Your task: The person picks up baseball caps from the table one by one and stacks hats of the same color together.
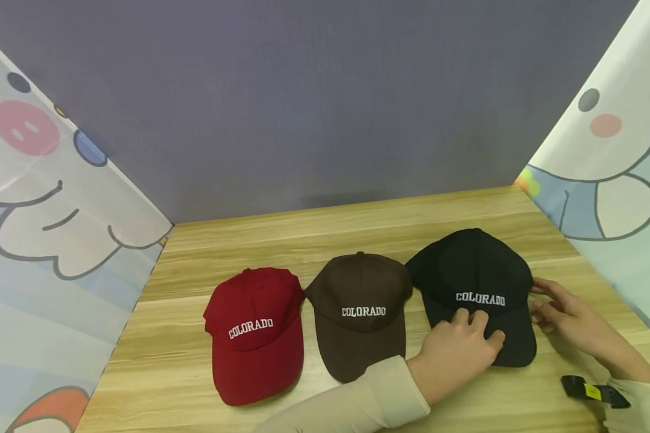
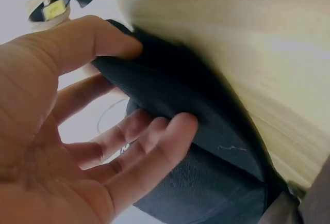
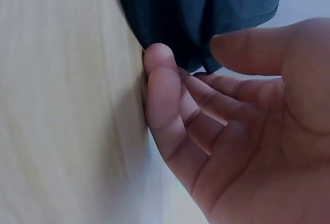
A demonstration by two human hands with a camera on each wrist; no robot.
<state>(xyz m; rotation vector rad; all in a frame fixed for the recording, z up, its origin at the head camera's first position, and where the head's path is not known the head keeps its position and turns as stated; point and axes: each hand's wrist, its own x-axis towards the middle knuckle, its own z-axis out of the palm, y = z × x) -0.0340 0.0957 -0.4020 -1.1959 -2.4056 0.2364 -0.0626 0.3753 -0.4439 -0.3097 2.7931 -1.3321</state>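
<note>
A black baseball cap (image 1: 473, 264) lies at the right of the row, its brim toward me, with COLORADO in white on the front. My left hand (image 1: 457, 355) reaches over its brim, loosely bent fingers right at the fabric. In the left wrist view the thumb lies by the brim edge (image 2: 170, 87) and the other fingertips (image 2: 183, 126) are spread over the brim. My right hand (image 1: 574, 322) is at the cap's right side; its fingertips (image 3: 160, 59) meet the lower edge by the tabletop, while the thumb stands off from them.
A brown cap (image 1: 360, 282) sits just left of the black one, and a red cap (image 1: 257, 307) is farther left, both brims forward. They stand on a wood-grain table (image 1: 281, 234). A grey panel (image 1: 330, 108) rises behind, with cartoon-printed sheets (image 1: 601, 138) along both sides.
</note>
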